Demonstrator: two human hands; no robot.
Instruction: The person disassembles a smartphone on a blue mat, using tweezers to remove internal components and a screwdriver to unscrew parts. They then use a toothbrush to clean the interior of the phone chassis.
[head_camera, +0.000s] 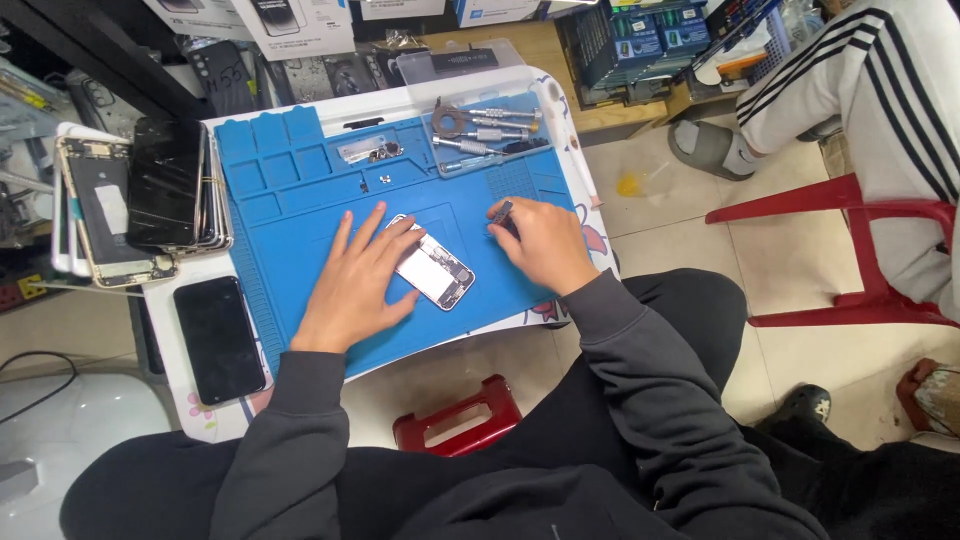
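On the far left of the surface (600, 215) sits a stack of phones (165, 185), with a dark phone (218, 340) lying face-up nearer the person. The left hand (355, 280) rests flat on the blue work mat (290, 215), fingers spread and open, wrist coming in from below. Its fingertips press on the opened phone (432, 268) — the phone lies partly under them, its long axis running diagonally from upper left to lower right. Just right of it, the right hand (545, 245) is curled, fingers pinched around a small dark tool (501, 213) pointing up-left. Above, a clear tray of screwdrivers (490, 130).
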